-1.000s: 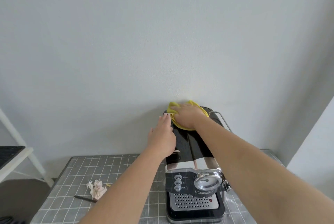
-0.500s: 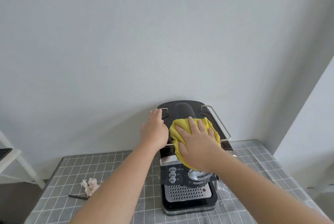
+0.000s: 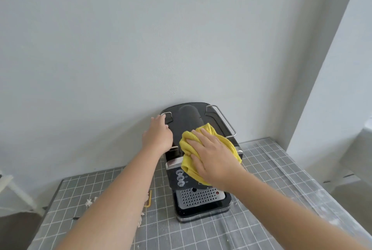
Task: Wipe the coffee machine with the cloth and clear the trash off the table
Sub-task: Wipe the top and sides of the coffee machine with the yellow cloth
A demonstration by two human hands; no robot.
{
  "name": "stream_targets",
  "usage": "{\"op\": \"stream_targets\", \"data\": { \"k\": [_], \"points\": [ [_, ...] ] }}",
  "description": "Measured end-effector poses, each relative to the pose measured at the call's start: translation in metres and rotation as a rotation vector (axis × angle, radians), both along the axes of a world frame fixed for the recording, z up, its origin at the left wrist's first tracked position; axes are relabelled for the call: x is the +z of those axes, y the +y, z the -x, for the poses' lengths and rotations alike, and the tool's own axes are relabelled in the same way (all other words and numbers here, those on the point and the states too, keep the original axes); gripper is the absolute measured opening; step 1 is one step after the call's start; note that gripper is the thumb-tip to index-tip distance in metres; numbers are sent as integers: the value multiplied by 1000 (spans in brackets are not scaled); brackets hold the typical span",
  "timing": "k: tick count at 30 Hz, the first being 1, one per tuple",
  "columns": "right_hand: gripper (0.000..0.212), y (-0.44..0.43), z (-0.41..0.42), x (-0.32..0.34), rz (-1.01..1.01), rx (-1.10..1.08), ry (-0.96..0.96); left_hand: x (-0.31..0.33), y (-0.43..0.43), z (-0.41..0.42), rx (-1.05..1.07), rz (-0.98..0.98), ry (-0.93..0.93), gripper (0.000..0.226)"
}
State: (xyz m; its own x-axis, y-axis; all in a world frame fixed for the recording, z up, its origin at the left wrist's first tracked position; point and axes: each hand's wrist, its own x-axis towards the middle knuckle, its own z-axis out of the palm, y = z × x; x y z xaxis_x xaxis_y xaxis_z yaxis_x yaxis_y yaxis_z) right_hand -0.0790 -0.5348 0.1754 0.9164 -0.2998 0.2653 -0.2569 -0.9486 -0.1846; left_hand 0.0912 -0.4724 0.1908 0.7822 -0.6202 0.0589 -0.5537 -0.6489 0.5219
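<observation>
The right hand (image 3: pixel 213 155) lies flat and spread on the yellow cloth (image 3: pixel 187 149), pressing it onto the coffee machine (image 3: pixel 191 120) top to wipe. The left hand (image 3: pixel 158 135) braces the machine's left edge (steadying it, I judge). Trash (image 3: pixel 88 202) waits on the table (image 3: pixel 261 161), 1 scrap showing.
</observation>
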Motion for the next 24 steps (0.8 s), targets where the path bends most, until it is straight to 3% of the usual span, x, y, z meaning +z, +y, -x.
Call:
{"op": "stream_targets", "data": {
  "k": [3, 7, 12, 15, 18, 20, 24],
  "points": [
    [44, -16, 43, -22, -66, 105, -243, 7, -2, 2, 20, -124, -155, 49],
    [35, -50, 82, -19, -230, 199, -415, 20, -19, 21, 23, -207, -305, 54],
    [47, -98, 88, 4, -568, -10, -650, 26, -62, 54, -103, -273, -242, 57],
    [39, -130, 62, 6, -623, -140, -501, 19, -73, 64, -97, -371, -156, 58],
    [35, -142, 30, -12, -656, 34, -279, 12, -72, 71, -63, -395, -101, 57],
    [43, -150, 8, -21, -723, 118, -183, 11, -72, 74, -40, -400, -110, 56],
    [52, -168, -23, -22, -804, 87, -102, 11, -73, 76, -20, -428, -119, 55]
  ]
}}
